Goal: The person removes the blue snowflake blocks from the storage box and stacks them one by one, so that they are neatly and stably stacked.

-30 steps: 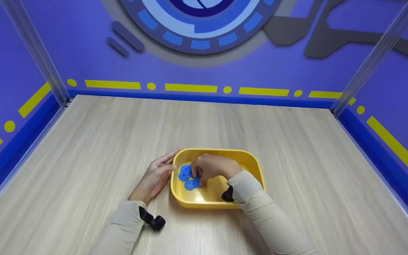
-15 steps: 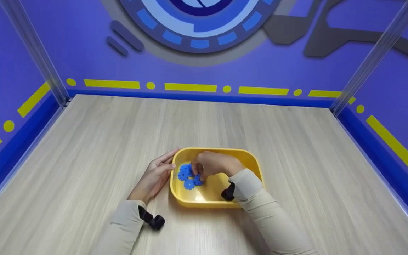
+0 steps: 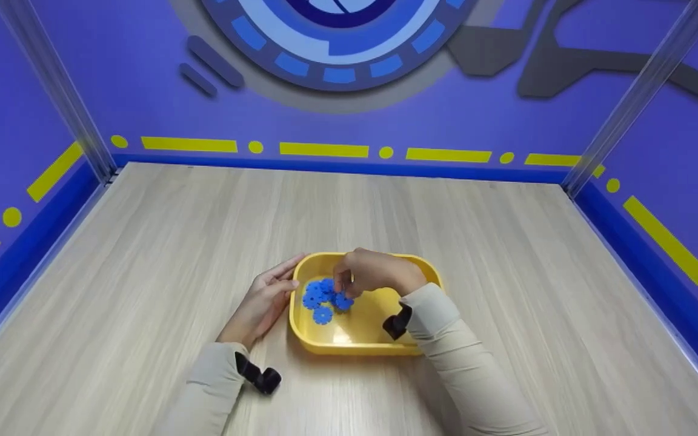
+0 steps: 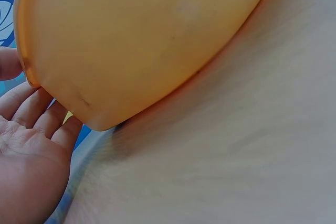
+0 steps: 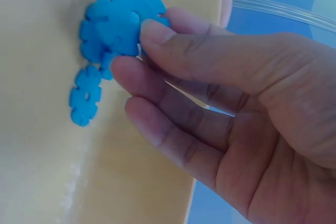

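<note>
A yellow plastic bin sits on the table with several blue notched discs toward its left end. Reaching into it, my right hand pinches one blue notched disc between thumb and fingertips. Below that disc, in the right wrist view, another disc lies on the bin floor. My left hand holds the bin's left end, its thumb at the rim and its fingers along the outside. In the left wrist view the bin's outer wall fills the upper part, beside the left palm.
The light wood-grain table extends beyond the bin on every side. Blue printed panels with yellow markings stand at its back and sides, with clear corner posts. Black wrist straps sit over the sleeves.
My right hand has risen slightly and shifted a little right and away, its disc coming apart from the others. The left hand keeps its place on the bin.
</note>
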Action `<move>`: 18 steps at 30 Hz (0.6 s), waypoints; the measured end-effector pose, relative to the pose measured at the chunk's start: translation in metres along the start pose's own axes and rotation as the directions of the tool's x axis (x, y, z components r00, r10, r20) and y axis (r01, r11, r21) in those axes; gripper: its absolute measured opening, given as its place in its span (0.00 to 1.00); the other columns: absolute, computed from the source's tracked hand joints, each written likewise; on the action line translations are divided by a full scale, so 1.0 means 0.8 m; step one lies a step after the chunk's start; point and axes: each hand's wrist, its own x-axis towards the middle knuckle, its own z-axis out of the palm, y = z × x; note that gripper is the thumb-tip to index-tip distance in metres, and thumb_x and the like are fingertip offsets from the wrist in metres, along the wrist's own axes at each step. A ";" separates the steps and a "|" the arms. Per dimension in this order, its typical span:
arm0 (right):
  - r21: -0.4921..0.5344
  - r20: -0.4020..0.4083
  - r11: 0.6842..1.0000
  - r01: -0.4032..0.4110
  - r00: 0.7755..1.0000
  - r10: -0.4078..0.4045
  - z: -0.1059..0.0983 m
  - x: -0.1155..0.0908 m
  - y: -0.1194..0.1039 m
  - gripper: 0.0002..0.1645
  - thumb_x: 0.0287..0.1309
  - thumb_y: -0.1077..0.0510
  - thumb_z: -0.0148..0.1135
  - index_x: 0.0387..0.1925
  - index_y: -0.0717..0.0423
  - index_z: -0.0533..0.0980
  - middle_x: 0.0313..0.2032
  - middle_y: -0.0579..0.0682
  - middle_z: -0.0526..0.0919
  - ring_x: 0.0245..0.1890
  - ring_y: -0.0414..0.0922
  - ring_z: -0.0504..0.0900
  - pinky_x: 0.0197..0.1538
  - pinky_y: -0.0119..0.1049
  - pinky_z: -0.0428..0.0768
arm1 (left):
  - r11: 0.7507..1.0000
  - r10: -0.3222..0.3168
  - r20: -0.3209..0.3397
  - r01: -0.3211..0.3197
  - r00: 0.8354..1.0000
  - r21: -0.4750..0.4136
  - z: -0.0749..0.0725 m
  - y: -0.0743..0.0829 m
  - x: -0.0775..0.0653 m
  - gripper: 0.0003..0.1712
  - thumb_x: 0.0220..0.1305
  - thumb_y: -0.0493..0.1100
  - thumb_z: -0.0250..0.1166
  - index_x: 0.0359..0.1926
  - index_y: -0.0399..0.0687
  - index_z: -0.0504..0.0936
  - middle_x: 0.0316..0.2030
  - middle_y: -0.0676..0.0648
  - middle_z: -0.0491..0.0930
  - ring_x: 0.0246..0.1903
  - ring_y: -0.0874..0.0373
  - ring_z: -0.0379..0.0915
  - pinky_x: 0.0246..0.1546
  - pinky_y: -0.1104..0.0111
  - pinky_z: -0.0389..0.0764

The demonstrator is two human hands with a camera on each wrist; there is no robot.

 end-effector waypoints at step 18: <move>0.021 -0.176 0.999 0.050 0.983 -0.045 -0.035 -0.047 0.027 0.10 0.53 0.69 0.64 0.36 0.56 0.84 0.33 0.48 0.87 0.31 0.40 0.80 0.39 0.33 0.83 | 1.000 0.015 -0.029 -0.016 0.999 -0.014 0.000 -0.001 0.001 0.36 0.59 0.26 0.53 0.70 0.30 0.57 0.71 0.36 0.56 0.71 0.49 0.54 0.67 0.67 0.66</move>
